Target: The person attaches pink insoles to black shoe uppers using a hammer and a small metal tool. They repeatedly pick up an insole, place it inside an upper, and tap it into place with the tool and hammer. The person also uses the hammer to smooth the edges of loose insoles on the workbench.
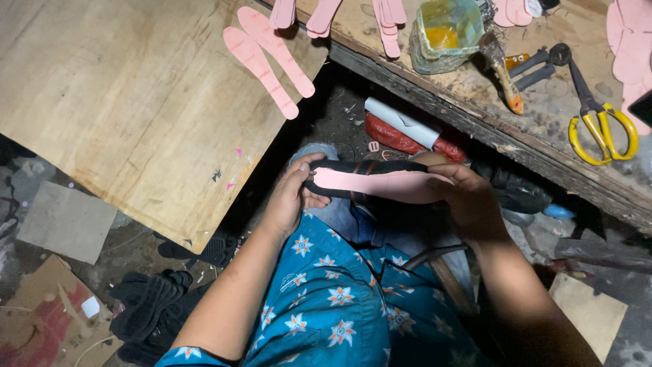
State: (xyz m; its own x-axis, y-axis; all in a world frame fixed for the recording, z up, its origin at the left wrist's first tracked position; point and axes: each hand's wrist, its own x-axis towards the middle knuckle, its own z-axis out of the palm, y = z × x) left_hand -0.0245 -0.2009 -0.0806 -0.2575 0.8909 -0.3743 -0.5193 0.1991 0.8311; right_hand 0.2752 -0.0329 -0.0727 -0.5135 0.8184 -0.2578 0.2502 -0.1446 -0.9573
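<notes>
Fingers (307, 178) of our left hand (288, 200) and right hand (468, 204) are gripping the black sandal sole (339, 166) over our lap; we are pressing its pink insole (380, 185) flat, keeping edges aligned.

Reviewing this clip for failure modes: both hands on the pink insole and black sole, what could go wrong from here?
1. The pink insole looks only partly seated on the black sole; with the left hand pinching one end and the right hand the other, it could set skewed.
2. The glue pot and brush sit near the bench edge above the lap; a knock might spill them.
3. Dim light may hide misalignment.
</notes>
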